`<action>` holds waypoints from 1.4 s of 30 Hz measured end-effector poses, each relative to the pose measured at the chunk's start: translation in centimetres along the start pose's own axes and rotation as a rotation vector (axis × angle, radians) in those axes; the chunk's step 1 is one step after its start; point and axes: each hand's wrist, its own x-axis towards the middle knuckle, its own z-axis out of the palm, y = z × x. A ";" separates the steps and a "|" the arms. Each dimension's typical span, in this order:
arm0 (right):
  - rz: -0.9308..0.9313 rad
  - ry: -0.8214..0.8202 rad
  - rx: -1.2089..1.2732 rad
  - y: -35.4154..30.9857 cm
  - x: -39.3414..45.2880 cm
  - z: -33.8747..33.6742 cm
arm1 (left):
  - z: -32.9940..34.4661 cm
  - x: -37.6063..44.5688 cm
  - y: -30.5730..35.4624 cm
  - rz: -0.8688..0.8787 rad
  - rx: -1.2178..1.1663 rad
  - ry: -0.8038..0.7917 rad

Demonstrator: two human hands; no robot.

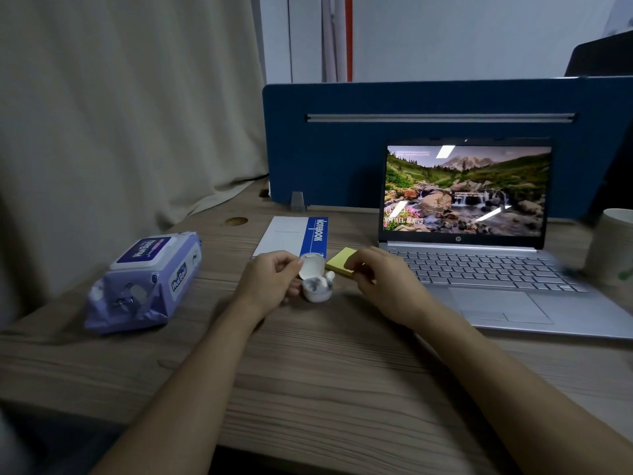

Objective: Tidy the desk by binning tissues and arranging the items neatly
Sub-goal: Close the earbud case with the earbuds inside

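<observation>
Two bare forearms reaching in from the near edge over a wood-grain desk (308, 371), hands meeting near the middle. Left hand (270, 282) curled around a small white earbud case (317, 286), fingers wrapped on its left side, thumb up near the raised lid; case open, lid tipped back, one earbud (329, 277) poking up at the right of the cavity, base resting on or just above the desk, hard to tell which. Right hand (383, 279) loosely closed just right of the case, fingertips pinched against the near edge of a yellow sticky-note pad (342, 262); whether gripping the pad or only touching it, cannot tell. Pad lying flat between the case and a silver laptop (479, 279), touching or just beside the laptop's left front corner. Laptop open at right, screen lit with a mountain stream scene. Behind the hands, a white notebook (294, 236) with a blue spine strip, flat, near corner hidden by the left hand. Well to the left, a purple pack of wet wipes (147, 279), lid closed, lying at an angle. Paper cup (613, 248) at far right edge, blurred. Blue partition (342, 149) upright behind the laptop, beige curtain (120, 97) at left
</observation>
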 end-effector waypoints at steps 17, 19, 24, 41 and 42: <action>0.130 -0.117 -0.026 -1.0 3.2 4.0 | -0.7 1.6 -1.3 -0.142 0.028 0.257; 0.136 -0.065 0.030 -0.9 2.9 3.4 | -0.6 1.5 -1.3 -0.140 0.010 0.233; 0.137 0.046 0.208 -1.6 2.2 2.7 | 0.1 1.0 -0.9 -0.103 -0.066 0.116; 0.152 0.000 0.377 -2.2 1.6 3.3 | 0.5 0.2 -0.5 -0.042 -0.111 -0.054; 0.161 -0.002 0.392 -2.2 1.6 3.4 | 0.5 0.2 -0.6 -0.040 -0.116 -0.058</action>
